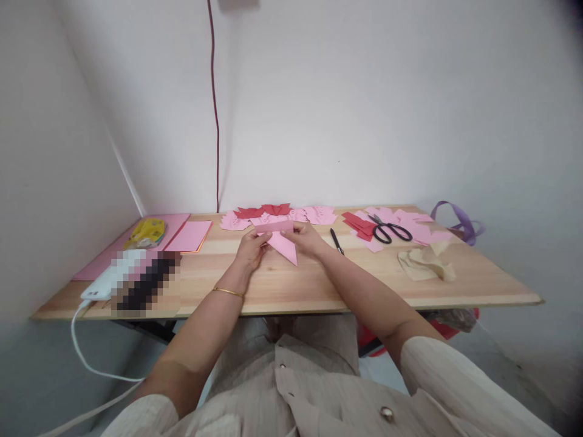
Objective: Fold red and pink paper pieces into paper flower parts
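The left grip (252,249) is pinching the left side of a folded pink paper (283,244), its thumb lying on the upper face, and the right grip (310,240) is holding the opposite side near the top band. Between them the paper is sitting at the middle of the tabletop (291,294), its pointed end aiming back toward the person (whether it is touching the wood, I cannot tell). It is looking very light and thin, probably crisp enough for keeping a crease but easy to bend or tear, so a flat, gentle pinch along the folded band would be suiting it better than pulling at the single-layer tip. Just beyond, pleated pink pieces (319,215) and red pieces (276,210) are lying by the wall. A pen (337,243) is resting to the right, and farther along, black-handled scissors (392,232) are lying across paper pieces (419,227).
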### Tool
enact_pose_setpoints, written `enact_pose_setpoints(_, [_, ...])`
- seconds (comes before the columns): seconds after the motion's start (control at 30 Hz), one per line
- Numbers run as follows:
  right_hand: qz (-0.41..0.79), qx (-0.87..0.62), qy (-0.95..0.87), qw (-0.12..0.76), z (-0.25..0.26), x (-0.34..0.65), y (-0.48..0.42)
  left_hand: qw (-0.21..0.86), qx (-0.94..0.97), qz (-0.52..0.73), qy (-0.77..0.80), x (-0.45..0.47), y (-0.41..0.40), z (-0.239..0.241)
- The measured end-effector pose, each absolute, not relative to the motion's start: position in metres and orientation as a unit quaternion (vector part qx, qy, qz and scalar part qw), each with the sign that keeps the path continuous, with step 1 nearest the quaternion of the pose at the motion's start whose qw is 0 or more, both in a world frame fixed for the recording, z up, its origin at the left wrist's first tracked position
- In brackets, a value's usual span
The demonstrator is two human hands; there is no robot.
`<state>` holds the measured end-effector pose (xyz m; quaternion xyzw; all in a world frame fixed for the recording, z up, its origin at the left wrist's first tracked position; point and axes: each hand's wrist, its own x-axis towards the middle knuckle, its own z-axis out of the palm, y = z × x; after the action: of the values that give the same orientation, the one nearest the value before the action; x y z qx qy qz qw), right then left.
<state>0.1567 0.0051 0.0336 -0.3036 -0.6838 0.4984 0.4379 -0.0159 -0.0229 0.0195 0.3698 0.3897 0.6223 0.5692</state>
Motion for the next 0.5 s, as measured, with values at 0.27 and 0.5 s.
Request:
enact_pose_setpoints(0.27, [0.478,-0.363,-0.678,0.425,0.028,0.161,0.012,0.585,0.400,0.575,0.409,-0.021,-0.022,0.016])
enact_pose_setpoints(0.5, [0.416,-0.395,-0.702,0.422,0.035,0.168,0.013,0.586,0.431,0.558,0.398,-0.020,-0.021,0.014])
